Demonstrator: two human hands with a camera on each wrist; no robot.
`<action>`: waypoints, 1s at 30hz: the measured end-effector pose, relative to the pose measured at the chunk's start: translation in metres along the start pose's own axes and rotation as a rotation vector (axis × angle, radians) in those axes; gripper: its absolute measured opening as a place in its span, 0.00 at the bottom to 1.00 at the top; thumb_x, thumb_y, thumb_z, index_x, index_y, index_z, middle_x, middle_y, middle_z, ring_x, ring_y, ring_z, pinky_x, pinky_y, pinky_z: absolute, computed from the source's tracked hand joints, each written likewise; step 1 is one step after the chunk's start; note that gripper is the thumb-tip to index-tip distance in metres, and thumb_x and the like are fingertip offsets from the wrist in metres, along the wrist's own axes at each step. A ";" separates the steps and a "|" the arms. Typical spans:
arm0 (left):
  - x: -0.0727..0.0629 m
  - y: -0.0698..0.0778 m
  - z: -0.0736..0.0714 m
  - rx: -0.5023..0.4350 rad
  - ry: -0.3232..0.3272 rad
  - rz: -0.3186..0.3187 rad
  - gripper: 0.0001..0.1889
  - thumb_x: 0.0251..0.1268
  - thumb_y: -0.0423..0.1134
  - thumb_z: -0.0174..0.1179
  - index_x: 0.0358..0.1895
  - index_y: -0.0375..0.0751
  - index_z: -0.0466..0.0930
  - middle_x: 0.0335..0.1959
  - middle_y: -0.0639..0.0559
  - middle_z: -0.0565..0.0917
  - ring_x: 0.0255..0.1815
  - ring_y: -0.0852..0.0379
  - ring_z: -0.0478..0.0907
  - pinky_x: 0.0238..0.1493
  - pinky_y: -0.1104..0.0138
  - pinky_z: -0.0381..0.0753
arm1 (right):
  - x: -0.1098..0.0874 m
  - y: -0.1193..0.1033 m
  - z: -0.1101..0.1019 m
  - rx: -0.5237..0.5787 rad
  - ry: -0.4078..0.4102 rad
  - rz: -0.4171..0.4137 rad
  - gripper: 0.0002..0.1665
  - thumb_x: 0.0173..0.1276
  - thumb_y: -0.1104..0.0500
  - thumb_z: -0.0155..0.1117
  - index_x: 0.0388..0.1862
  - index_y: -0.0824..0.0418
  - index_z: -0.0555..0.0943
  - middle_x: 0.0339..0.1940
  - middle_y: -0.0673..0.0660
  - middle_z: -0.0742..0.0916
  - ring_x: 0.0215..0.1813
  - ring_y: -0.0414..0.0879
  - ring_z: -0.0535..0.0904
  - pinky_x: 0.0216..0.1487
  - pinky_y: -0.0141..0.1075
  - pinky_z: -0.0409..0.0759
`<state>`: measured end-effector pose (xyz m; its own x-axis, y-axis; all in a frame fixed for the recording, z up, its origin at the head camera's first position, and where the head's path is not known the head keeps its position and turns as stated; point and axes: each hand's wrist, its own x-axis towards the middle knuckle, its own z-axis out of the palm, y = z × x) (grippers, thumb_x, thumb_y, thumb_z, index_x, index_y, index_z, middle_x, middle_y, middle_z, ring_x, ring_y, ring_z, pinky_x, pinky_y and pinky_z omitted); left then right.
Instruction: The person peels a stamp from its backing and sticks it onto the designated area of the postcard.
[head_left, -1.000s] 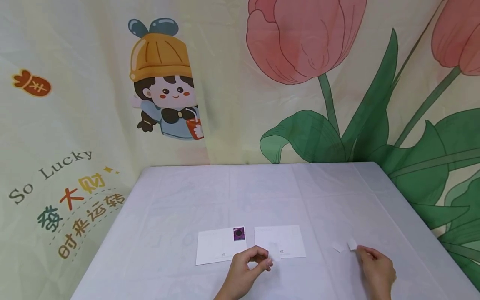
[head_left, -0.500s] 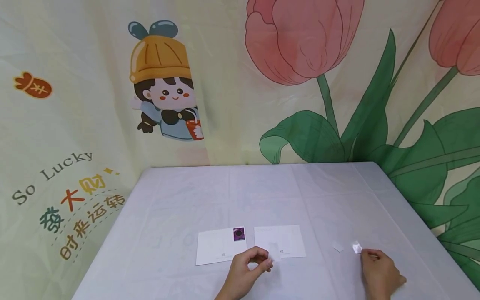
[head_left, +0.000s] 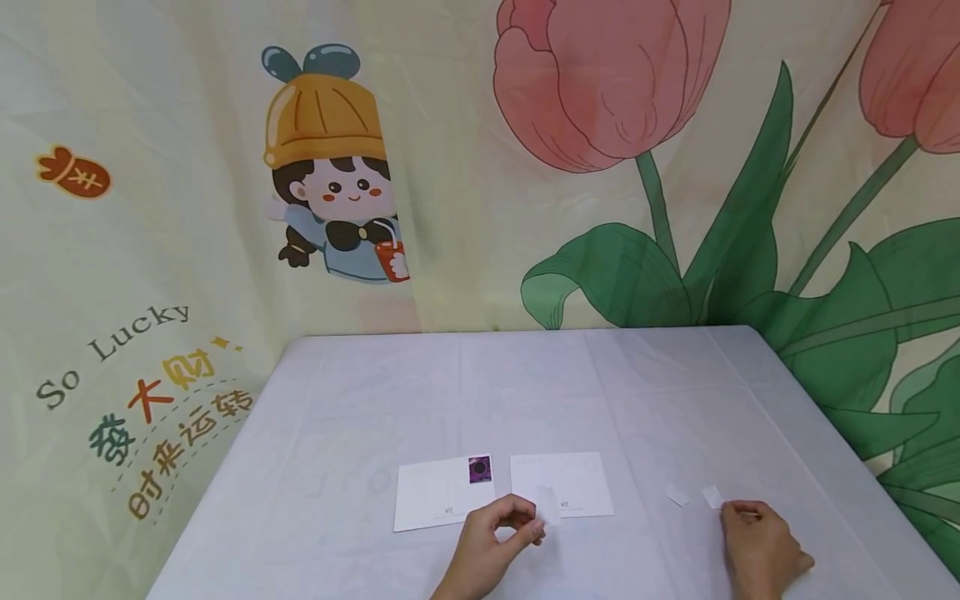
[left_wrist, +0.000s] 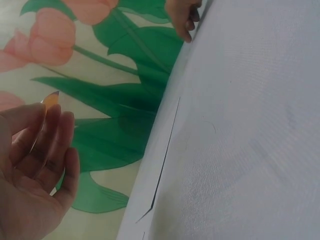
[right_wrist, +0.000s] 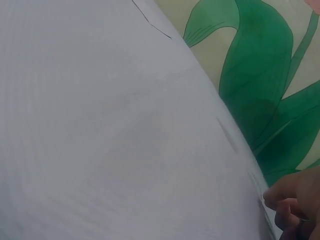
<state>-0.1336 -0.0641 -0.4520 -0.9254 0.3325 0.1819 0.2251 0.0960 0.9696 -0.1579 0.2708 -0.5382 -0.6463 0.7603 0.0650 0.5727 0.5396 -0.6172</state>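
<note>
My left hand (head_left: 495, 537) hovers over the near edge of the right-hand white card (head_left: 588, 483), thumb and index finger pinching a thin translucent piece (head_left: 551, 505). In the left wrist view a small orange-tinted tip (left_wrist: 51, 100) sticks out above those fingertips. My right hand (head_left: 761, 546) rests low at the table's right side, fingers curled, fingertips at the corner of a small white square (head_left: 711, 497) on the cloth. A similar small white square (head_left: 678, 495) lies just left of it. Another white card (head_left: 427, 492) bears a purple stamp (head_left: 480, 469) in its upper right corner.
A white cloth (head_left: 375, 400) covers the table. Behind it hangs a backdrop (head_left: 450, 167) printed with tulips and a cartoon figure. Both cards lie side by side near the middle front of the table.
My right hand has moved slightly right and turned, and the small white square at its fingertips has come down flat on the cloth. My left hand has stayed still.
</note>
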 end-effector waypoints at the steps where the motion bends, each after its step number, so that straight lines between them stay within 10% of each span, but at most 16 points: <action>1: 0.000 0.000 0.000 -0.002 -0.002 -0.003 0.05 0.61 0.34 0.59 0.35 0.33 0.77 0.28 0.43 0.84 0.29 0.59 0.81 0.40 0.67 0.76 | 0.000 0.000 0.000 0.009 0.009 -0.003 0.11 0.59 0.61 0.58 0.32 0.71 0.78 0.22 0.66 0.81 0.28 0.64 0.73 0.44 0.58 0.54; 6: 0.001 -0.002 0.000 -0.005 -0.007 -0.017 0.05 0.61 0.34 0.59 0.35 0.33 0.77 0.28 0.44 0.84 0.29 0.59 0.81 0.40 0.67 0.76 | -0.002 -0.003 -0.003 0.101 0.052 -0.076 0.10 0.59 0.60 0.59 0.31 0.68 0.79 0.17 0.61 0.80 0.23 0.58 0.73 0.42 0.55 0.55; 15: 0.003 -0.001 0.001 -0.022 -0.017 -0.044 0.06 0.62 0.34 0.59 0.35 0.33 0.77 0.29 0.43 0.84 0.30 0.59 0.81 0.41 0.66 0.75 | -0.008 -0.023 0.018 0.358 -0.107 -0.167 0.10 0.62 0.54 0.65 0.36 0.60 0.83 0.22 0.53 0.85 0.22 0.40 0.78 0.21 0.28 0.70; 24: 0.003 0.003 0.002 -0.050 -0.025 -0.033 0.06 0.62 0.34 0.59 0.35 0.33 0.77 0.29 0.43 0.84 0.30 0.57 0.81 0.43 0.65 0.75 | -0.039 -0.058 0.025 0.718 -0.328 -0.730 0.08 0.58 0.63 0.67 0.38 0.57 0.83 0.31 0.55 0.85 0.33 0.42 0.77 0.35 0.29 0.66; 30: 0.004 0.002 0.004 -0.077 -0.048 -0.022 0.06 0.62 0.33 0.58 0.36 0.31 0.77 0.29 0.39 0.83 0.31 0.59 0.81 0.42 0.65 0.76 | -0.078 -0.101 -0.011 0.710 -0.544 -0.876 0.15 0.57 0.64 0.68 0.44 0.56 0.81 0.40 0.49 0.85 0.45 0.41 0.76 0.43 0.35 0.68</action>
<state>-0.1358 -0.0593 -0.4503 -0.9138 0.3756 0.1546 0.1793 0.0314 0.9833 -0.1599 0.1610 -0.4716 -0.8934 -0.0947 0.4392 -0.4432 0.3456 -0.8271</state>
